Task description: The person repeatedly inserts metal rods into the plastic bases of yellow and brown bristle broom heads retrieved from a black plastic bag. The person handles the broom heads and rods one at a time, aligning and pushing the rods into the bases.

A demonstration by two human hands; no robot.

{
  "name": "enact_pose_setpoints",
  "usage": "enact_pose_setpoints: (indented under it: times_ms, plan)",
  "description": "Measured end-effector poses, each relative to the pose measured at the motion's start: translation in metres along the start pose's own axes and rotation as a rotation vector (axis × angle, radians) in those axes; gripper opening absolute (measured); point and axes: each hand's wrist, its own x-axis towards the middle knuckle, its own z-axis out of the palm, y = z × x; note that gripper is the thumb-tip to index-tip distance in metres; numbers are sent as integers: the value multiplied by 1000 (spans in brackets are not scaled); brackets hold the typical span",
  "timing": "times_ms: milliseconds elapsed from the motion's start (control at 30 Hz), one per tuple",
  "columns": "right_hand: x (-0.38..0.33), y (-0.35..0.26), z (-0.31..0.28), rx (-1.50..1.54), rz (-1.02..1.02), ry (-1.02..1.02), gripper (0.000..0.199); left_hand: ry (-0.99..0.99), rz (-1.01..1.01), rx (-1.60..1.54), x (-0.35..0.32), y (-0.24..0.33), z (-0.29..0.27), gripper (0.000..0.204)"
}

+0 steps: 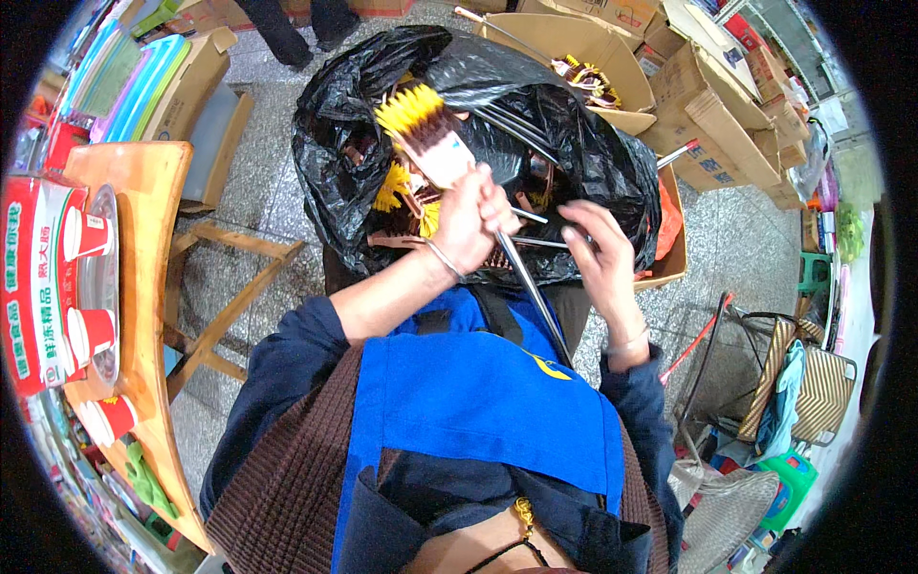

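Note:
My left hand (469, 225) is closed round a brush (443, 156) where its pale head meets a shiny metal handle. Yellow and dark brown bristles point up and to the left, and the handle slants down toward my blue apron (478, 383). To the right of the handle, my right hand (604, 258) is raised with its fingers apart, holding nothing. Beneath both hands a large black plastic bag (335, 115) gapes. Inside it lie more yellow-bristled brush heads (390, 187) and several loose metal rods (516, 129), partly hidden by the plastic.
A wooden table (158, 287) on the left carries paper cups (91, 332) and a red-and-white carton (38, 287). Beyond the bag stands a cardboard box (622, 91) with more brush heads. Further boxes (708, 124) and a folding chair (813, 392) are at right. A person's legs (277, 33) show at the far side.

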Motion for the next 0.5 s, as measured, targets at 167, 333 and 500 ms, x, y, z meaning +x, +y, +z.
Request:
enact_pose_setpoints:
  times_ms: [167, 333, 500]
  plan:
    - [76, 10, 44, -177, -244, -53, 26, -65, -192, 58, -22, -32, 2, 35]
    - [146, 15, 72, -125, -357, -22, 34, -227, -196, 160, -27, -36, 4, 37]
    - [162, 24, 69, 16, 27, 421, 46, -134, -111, 172, -22, -20, 4, 40]
